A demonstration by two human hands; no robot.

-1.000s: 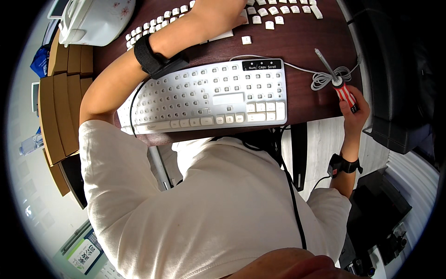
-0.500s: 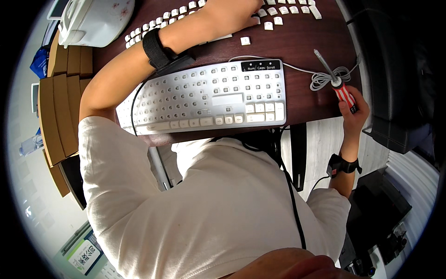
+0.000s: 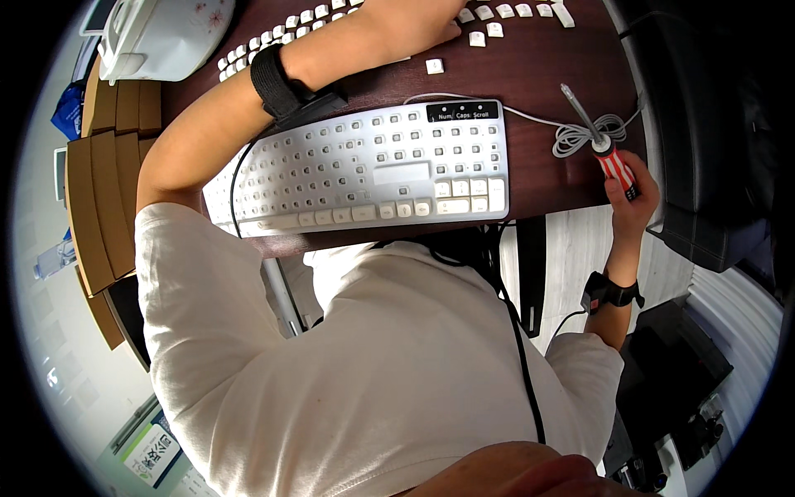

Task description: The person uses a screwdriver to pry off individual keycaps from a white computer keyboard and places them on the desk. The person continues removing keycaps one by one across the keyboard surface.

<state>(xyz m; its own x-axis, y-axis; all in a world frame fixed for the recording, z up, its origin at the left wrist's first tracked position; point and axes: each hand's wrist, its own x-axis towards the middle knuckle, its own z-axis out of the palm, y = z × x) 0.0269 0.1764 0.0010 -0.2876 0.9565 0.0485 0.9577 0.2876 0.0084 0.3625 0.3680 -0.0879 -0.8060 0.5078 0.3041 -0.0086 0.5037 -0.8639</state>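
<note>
Brown cardboard boxes (image 3: 89, 211) stand at the far left; loose white keys (image 3: 292, 21) lie in rows on the far part of a dark red table (image 3: 538, 70); the white keyboard (image 3: 364, 170) lies along the near edge, most sockets bare, some keys seated at its near side; beyond it, the left hand (image 3: 414, 25) is among the loose keys, partly cut off, so I cannot tell whether its fingers grip one; further right lies a coiled cable (image 3: 568, 151); the right hand (image 3: 636, 186) is clamped around a screwdriver (image 3: 613, 161) by its striped handle.
</note>
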